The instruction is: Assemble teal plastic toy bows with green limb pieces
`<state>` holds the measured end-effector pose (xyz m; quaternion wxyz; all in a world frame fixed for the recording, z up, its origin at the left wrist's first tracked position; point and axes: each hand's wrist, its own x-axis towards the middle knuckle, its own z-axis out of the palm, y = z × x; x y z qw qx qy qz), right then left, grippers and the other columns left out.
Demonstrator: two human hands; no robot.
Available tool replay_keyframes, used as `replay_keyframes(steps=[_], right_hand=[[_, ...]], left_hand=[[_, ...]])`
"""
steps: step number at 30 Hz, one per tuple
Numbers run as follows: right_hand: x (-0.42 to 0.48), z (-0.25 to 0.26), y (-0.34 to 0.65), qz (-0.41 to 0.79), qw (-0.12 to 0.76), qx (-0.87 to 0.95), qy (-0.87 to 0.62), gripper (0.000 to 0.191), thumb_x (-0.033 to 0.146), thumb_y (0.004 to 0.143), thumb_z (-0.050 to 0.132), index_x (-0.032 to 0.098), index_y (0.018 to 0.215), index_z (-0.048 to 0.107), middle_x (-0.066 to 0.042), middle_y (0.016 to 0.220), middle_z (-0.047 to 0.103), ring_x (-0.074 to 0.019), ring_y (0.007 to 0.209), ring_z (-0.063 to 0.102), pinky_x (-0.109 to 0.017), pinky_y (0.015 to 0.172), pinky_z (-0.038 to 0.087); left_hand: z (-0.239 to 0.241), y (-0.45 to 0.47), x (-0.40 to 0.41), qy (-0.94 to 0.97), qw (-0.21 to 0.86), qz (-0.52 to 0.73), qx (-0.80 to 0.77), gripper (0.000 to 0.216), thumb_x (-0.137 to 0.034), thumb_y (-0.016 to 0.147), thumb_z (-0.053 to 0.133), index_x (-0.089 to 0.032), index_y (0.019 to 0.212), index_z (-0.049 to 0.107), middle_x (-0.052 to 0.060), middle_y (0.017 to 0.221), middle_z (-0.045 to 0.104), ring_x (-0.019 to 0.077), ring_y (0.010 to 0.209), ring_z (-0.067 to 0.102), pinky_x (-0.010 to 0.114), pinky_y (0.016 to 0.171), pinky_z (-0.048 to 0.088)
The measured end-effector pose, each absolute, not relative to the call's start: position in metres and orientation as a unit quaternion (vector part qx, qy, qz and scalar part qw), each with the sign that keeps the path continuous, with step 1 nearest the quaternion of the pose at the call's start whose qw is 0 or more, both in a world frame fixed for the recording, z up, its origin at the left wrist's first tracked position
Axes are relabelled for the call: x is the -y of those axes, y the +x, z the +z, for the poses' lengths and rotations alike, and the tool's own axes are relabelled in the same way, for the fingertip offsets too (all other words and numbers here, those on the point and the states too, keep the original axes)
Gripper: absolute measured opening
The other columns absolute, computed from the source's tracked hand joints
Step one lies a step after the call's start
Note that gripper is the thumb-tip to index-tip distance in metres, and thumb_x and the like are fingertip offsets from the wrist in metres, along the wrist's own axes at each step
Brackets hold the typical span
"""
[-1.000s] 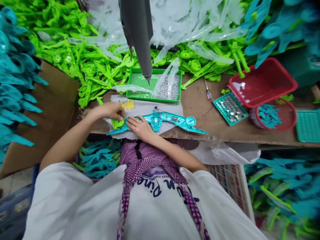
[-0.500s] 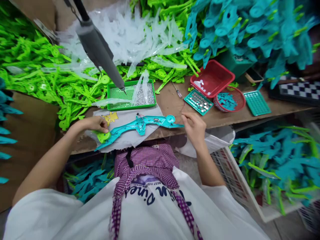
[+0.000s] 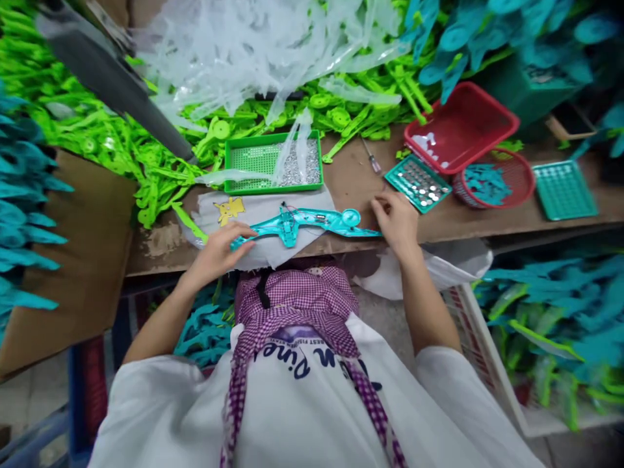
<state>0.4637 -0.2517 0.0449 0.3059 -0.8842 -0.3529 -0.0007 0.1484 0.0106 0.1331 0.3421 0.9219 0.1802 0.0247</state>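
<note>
A teal bow-shaped plastic shell point(image 3: 316, 220) lies hollow side up across a grey cloth point(image 3: 263, 259), with thin wires and a small metal piece inside. My left hand point(image 3: 225, 248) is at its left end, thumb and fingers closed around that end and covering part of it. At the opposite tip is my right hand point(image 3: 398, 224), its fingers curled and thumb close to the forefinger; whatever is between them is too small to see. A lime-green part point(image 3: 189, 222) lies left of my left hand, at the cloth's edge.
Behind the shell stands a green basket point(image 3: 253, 190) of small screws. A screwdriver point(image 3: 374, 162), a teal tray of metal discs point(image 3: 423, 185), a red basin point(image 3: 468, 130) and a round red basket point(image 3: 524, 185) are to the right. A grey power screwdriver point(image 3: 121, 91) hangs at upper left.
My left hand has let go of the lime-green part and moved onto the shell's left end. My right hand stays by the right tip. The view has shifted.
</note>
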Motion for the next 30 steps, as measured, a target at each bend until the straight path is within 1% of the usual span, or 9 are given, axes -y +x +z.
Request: replay_keyframes(steps=[3,7,10,15,17,21,24,26,30], right_hand=[[0.243,0.036,0.481,0.013,0.258,0.369,-0.893,0.030,0.035,0.097,0.050,0.018,0.113,0.069,-0.016,0.116,0.068,-0.0295,0.100,0.065,-0.043,0.087,0.051],[0.231,0.033,0.492,0.028,0.198,0.410,-0.890,0.024,0.031,0.097,0.048,0.019,0.093,0.068,-0.015,0.103,0.069,-0.0287,0.093,0.064,-0.042,0.083,0.052],[0.229,0.032,0.499,0.025,0.195,0.412,-0.890,0.020,0.028,0.096,0.048,0.020,0.091,0.065,-0.015,0.100,0.069,-0.0271,0.088,0.063,-0.041,0.079,0.052],[0.230,0.040,0.504,0.069,0.196,0.435,-0.876,0.014,0.020,0.089,0.051,0.019,0.091,0.064,-0.016,0.100,0.070,-0.0279,0.090,0.065,-0.042,0.083,0.052],[0.230,0.054,0.501,0.070,0.231,0.430,-0.870,0.013,0.019,0.087,0.052,0.019,0.086,0.064,-0.013,0.092,0.071,-0.0255,0.085,0.065,-0.040,0.081,0.053],[0.226,0.095,0.476,-0.002,0.385,0.378,-0.842,0.013,0.028,0.090,0.055,0.021,0.091,0.065,-0.006,0.087,0.071,-0.0199,0.078,0.065,-0.036,0.074,0.055],[0.222,0.114,0.443,-0.087,0.447,0.386,-0.803,0.018,0.035,0.094,0.054,0.024,0.093,0.067,-0.007,0.092,0.073,-0.0216,0.087,0.069,-0.040,0.082,0.058],[0.222,0.115,0.424,-0.097,0.465,0.405,-0.781,0.021,0.036,0.095,0.052,0.025,0.096,0.070,-0.009,0.097,0.076,-0.0242,0.095,0.071,-0.045,0.090,0.059],[0.225,0.103,0.410,0.018,0.533,0.396,-0.748,0.025,0.034,0.097,0.054,0.028,0.114,0.071,-0.007,0.119,0.076,-0.0244,0.112,0.072,-0.048,0.101,0.058]], left_hand=[[0.107,0.159,0.029,0.898,0.417,0.072,-0.120,0.021,-0.035,0.097,0.058,-0.022,0.107,0.070,0.009,0.111,0.072,0.0223,0.109,0.065,0.039,0.101,0.050],[0.084,0.151,0.060,0.864,0.470,0.085,-0.159,0.017,-0.035,0.094,0.061,-0.026,0.102,0.073,0.008,0.106,0.074,0.0229,0.103,0.068,0.041,0.096,0.054],[0.086,0.140,0.070,0.837,0.484,0.110,-0.233,0.013,-0.036,0.093,0.064,-0.029,0.099,0.073,0.005,0.099,0.074,0.0229,0.097,0.069,0.040,0.093,0.055],[0.113,0.161,0.077,0.797,0.493,0.216,-0.275,0.013,-0.035,0.093,0.065,-0.027,0.098,0.072,0.005,0.101,0.073,0.0226,0.099,0.067,0.040,0.094,0.053],[0.131,0.187,0.077,0.798,0.503,0.226,-0.245,0.015,-0.037,0.093,0.064,-0.025,0.099,0.073,0.006,0.102,0.073,0.0224,0.100,0.066,0.040,0.095,0.052],[0.162,0.264,0.074,0.808,0.534,0.197,-0.153,0.024,-0.039,0.094,0.065,-0.022,0.110,0.072,0.007,0.108,0.072,0.0196,0.097,0.065,0.035,0.092,0.050],[0.161,0.321,0.075,0.774,0.604,0.139,-0.125,0.029,-0.042,0.098,0.058,-0.018,0.095,0.074,0.006,0.092,0.072,0.0177,0.086,0.064,0.032,0.086,0.048],[0.148,0.345,0.078,0.717,0.683,0.086,-0.113,0.034,-0.048,0.091,0.068,-0.016,0.079,0.073,0.005,0.079,0.071,0.0165,0.078,0.062,0.030,0.078,0.048],[0.114,0.351,0.081,0.525,0.832,0.058,-0.170,0.040,-0.049,0.066,0.089,-0.019,0.090,0.078,0.004,0.090,0.074,0.0142,0.077,0.064,0.028,0.074,0.050]])
